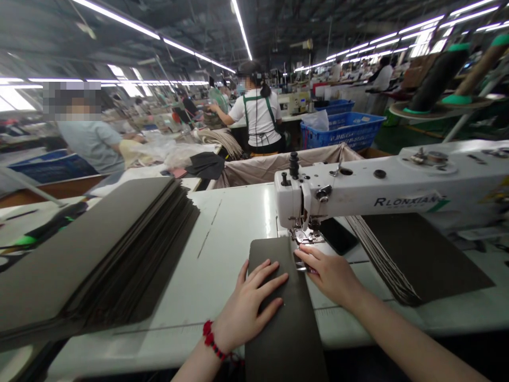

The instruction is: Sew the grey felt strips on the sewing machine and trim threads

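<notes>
A long dark grey-brown panel [284, 323] lies on the white sewing table, its far end just short of the sewing machine's presser foot [297, 233]. My left hand [254, 300] rests flat on this panel with the fingers spread. At the panel's right edge is my right hand [324, 273], its fingers bent together around a small shiny metal piece [301, 263] in front of the needle area. Whether the fingers grip that piece or the panel's edge cannot be made out. The white sewing machine [358, 185] reaches in from the right.
A tall stack of similar panels [119, 254] leans at the left. Another stack [421, 254] lies under the machine arm, beside a black phone [338, 236]. Behind the table are a cloth-lined bin [258, 168], a blue crate [342, 130] and co-workers. Thread cones [439, 79] stand at right.
</notes>
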`<state>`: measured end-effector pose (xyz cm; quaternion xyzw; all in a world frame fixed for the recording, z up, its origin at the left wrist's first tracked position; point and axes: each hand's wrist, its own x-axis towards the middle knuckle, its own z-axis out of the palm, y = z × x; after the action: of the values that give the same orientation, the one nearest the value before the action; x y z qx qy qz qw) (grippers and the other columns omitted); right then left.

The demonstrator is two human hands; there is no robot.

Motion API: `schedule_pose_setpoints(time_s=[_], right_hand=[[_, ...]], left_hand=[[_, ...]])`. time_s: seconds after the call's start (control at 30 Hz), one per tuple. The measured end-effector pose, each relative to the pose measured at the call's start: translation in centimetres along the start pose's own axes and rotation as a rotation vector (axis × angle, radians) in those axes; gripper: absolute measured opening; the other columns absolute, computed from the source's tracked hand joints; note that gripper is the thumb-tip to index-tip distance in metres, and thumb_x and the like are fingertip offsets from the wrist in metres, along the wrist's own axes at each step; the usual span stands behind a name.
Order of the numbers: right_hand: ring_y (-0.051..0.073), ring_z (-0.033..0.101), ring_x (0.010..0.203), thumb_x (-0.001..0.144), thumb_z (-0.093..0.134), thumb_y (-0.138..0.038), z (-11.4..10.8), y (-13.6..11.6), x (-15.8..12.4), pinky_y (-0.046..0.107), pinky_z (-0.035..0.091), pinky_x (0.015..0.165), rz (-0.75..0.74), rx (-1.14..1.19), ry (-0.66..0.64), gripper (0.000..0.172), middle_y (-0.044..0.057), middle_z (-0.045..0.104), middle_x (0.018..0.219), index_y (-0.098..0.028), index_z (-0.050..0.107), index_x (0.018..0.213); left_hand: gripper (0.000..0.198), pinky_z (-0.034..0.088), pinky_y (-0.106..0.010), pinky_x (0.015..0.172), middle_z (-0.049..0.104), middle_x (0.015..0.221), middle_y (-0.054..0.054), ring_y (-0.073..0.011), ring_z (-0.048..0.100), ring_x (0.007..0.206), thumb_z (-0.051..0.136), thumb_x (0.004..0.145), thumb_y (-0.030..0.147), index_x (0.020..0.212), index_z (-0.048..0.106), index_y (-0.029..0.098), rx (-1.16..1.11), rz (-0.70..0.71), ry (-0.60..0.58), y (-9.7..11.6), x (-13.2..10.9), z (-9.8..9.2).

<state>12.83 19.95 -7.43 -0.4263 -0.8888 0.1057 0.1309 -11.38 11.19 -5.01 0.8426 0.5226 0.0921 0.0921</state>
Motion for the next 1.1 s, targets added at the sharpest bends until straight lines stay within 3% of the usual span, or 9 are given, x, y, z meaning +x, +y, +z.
schedule_pose_setpoints(time_s=[0.37, 1.1], right_hand=[[0.022, 0.058, 0.113, 0.086, 0.049, -0.017, 0.3, 0.09, 0.05, 0.036, 0.049, 0.091, -0.006, 0.014, 0.001, 0.054, 0.0, 0.044, 0.145, -0.032, 0.045, 0.138], [0.021, 0.057, 0.114, 0.084, 0.053, -0.015, 0.64, 0.35, 0.02, 0.037, 0.048, 0.093, -0.005, 0.024, 0.018, 0.057, -0.002, 0.044, 0.145, -0.033, 0.045, 0.138]], left_hand=[[0.049, 0.013, -0.057, 0.115, 0.039, 0.149, -0.001, -0.0283, 0.033, 0.138, 0.052, 0.094, 0.029, 0.141, 0.042, 0.038, -0.032, 0.007, 0.015, -0.18, -0.01, -0.08], [0.049, 0.007, -0.056, 0.116, 0.027, 0.155, 0.004, -0.0245, 0.022, 0.143, 0.045, 0.097, 0.034, 0.145, 0.033, 0.039, -0.053, -0.051, -0.058, -0.42, 0.12, -0.26]])
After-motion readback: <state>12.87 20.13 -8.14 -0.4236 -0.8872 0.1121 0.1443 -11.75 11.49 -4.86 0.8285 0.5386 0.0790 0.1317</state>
